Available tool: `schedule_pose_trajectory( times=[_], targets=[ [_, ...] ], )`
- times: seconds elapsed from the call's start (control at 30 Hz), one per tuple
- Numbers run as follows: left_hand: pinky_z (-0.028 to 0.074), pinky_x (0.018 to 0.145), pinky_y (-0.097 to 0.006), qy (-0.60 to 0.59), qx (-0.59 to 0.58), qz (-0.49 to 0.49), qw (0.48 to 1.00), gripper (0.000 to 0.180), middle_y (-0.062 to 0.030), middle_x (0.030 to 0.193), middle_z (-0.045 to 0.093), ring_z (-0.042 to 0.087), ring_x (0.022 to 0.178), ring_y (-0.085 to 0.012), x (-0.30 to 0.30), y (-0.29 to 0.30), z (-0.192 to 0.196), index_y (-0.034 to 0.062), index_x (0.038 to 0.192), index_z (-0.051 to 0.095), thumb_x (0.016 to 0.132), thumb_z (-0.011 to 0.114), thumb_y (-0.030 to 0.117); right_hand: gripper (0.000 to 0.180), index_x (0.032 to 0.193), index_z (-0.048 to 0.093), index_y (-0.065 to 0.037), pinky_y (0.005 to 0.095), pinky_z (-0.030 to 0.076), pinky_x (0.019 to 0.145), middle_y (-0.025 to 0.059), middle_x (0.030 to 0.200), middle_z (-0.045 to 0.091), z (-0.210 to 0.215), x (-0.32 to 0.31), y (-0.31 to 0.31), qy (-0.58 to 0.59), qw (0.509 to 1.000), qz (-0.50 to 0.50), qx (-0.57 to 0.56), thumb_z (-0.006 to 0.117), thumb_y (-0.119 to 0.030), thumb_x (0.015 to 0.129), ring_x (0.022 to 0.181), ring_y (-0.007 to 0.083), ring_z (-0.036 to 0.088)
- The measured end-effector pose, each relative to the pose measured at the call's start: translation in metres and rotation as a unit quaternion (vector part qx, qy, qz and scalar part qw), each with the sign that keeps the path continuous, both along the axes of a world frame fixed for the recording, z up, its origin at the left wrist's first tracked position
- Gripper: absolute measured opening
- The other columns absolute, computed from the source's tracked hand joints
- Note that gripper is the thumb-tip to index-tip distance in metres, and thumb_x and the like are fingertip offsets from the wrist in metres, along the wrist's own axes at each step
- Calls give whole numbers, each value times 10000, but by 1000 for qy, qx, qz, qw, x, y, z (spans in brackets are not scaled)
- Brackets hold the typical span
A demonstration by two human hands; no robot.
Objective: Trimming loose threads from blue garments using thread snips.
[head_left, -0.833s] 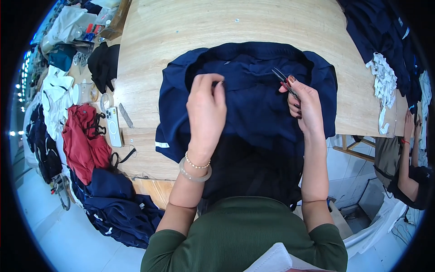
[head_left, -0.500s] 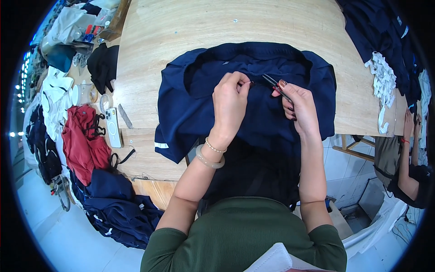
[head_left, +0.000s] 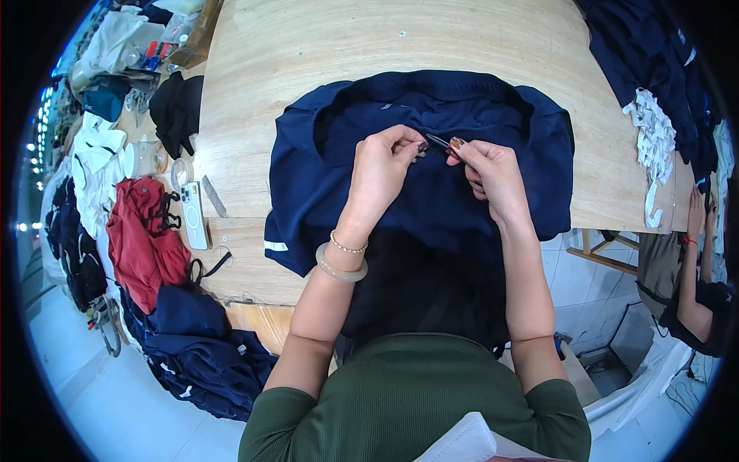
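A navy blue garment (head_left: 323, 185) with a gathered elastic waistband (head_left: 431, 79) is spread at the table's near side, its waist opening facing away from me. Over the front edge of that opening, my left hand (head_left: 385, 158) is closed in a pinch of thumb and forefinger; whatever lies between the fingertips is too small to make out. My right hand (head_left: 493, 173) grips small dark thread snips (head_left: 437, 141). Their tips point left and reach close to the left fingertips, just above the cloth.
On the wooden table (head_left: 346, 46) at left lie a phone (head_left: 194, 215), a grey strip (head_left: 214, 196) and a red garment (head_left: 142, 239). White strips (head_left: 653, 142) and navy cloth (head_left: 631, 54) are at right. Another person's arm (head_left: 693, 269) shows at the right edge.
My right hand has moved slightly left, bringing the snips' tips near my left fingertips. My left forearm and wrist have shifted a little left. The garment lies almost as before.
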State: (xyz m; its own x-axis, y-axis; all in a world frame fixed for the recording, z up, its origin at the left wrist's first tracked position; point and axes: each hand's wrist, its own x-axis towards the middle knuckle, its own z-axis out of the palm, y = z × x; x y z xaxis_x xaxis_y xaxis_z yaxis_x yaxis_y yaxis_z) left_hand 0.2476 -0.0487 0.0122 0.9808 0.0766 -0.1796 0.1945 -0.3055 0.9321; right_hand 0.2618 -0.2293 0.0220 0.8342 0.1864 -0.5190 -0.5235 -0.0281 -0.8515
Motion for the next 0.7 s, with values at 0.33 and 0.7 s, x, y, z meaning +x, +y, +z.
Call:
schedule_pose_trajectory(
  times=[0.33,0.7],
  targets=[
    [504,629,-232,-3,-16,5,1000,90,-97,728,693,652,665,-104,0,1,-1,-55,907,682,851,637,-1,336,756,680,-6,195,173,395,-65,496,407,-1,4,7,-5,1000,-3,-9,668,-306,906,415,10,295],
    [491,644,-219,3,-14,-11,1000,79,-62,749,673,615,679,-87,1,3,-5,-52,907,663,873,601,-17,290,799,676,-14,192,165,395,-74,514,398,2,5,-11,18,999,17,30,607,-259,937,419,3,281]
  ],
)
